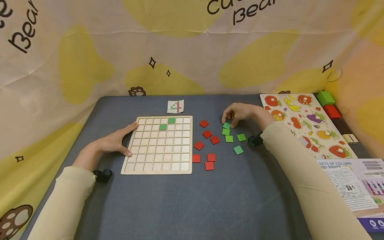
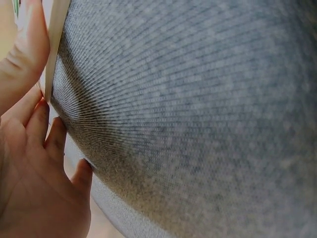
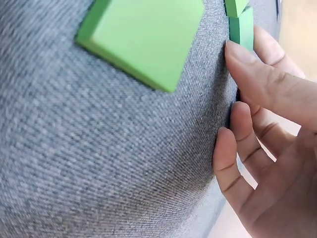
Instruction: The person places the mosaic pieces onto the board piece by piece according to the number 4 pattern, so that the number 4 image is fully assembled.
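Two green tiles (image 1: 163, 127) lie in the pale grid board (image 1: 160, 150), seen from the head camera, one in the top row and one diagonally below it toward seven o'clock. At the board's nine o'clock edge the left hand (image 1: 117, 140) has its fingers spread and relaxed, thumb and forefinger touching the rim. Toward two o'clock of the board, the right hand (image 1: 238, 112) pinches the farthest loose green tile (image 1: 226, 125) between thumb and finger; four more loose green tiles (image 1: 229, 138) lie just beside it, from four to six o'clock. Seven red tiles (image 1: 207, 134) are scattered on the dark tabletop (image 1: 168, 206) between the board and the green ones. A small pattern card (image 1: 175, 106) sits at one o'clock of the board, and a fruit-picture board (image 1: 309, 126) well off between two and three. From the left wrist, the thumb lies against the board's edge at ten o'clock. From the right wrist, the pinched tile shows at one o'clock, thumb against its side, with another loose green tile large toward eleven.
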`<state>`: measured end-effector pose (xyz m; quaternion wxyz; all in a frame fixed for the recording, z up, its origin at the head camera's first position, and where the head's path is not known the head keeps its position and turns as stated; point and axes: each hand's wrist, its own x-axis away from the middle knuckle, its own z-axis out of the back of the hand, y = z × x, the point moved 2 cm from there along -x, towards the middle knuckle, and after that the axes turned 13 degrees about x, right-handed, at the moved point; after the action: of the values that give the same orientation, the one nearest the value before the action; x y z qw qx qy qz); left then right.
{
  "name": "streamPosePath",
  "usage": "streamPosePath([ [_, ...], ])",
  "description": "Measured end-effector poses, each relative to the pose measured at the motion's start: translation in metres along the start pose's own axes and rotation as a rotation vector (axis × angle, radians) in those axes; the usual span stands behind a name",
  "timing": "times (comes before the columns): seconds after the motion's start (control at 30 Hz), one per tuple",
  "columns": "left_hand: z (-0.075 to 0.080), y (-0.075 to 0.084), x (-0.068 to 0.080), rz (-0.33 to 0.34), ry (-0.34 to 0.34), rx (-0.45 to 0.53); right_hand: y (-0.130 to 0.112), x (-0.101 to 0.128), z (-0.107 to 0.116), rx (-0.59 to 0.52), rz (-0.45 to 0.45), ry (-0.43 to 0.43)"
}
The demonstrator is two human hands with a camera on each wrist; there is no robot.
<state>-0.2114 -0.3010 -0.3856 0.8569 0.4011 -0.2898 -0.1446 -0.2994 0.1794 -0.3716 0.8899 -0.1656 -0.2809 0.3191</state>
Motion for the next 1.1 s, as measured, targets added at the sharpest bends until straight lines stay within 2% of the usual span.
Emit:
streamPosePath([
  [0.13, 0.001, -0.001, 0.001, -0.008, -0.005, -0.002, -0.002, 0.0, -0.002, -0.013, 0.01, -0.044],
  [0.27, 0.002, -0.003, 0.002, -0.002, -0.003, -0.004, -0.012, -0.004, -0.009, -0.033, 0.059, -0.078],
  [0.37, 0.002, -0.003, 0.003, -0.001, -0.001, -0.005, -0.022, -0.007, -0.013, -0.007, 0.086, -0.056],
  [0.57, 0.002, -0.003, 0.001, -0.017, -0.008, -0.004, -0.033, -0.011, -0.013, 0.119, 0.065, 0.006],
  [0.67, 0.002, -0.003, 0.001, -0.021, -0.009, -0.006, -0.04, -0.011, -0.009, 0.172, 0.06, 0.048],
  [0.83, 0.003, -0.004, 0.0, -0.007, -0.006, -0.013, -0.066, -0.019, -0.004, 0.091, 0.059, 0.144],
  [1.1, 0.001, 0.0, 0.0, -0.011, -0.01, 0.002, -0.136, -0.067, -0.021, -0.057, 0.109, 0.399],
])
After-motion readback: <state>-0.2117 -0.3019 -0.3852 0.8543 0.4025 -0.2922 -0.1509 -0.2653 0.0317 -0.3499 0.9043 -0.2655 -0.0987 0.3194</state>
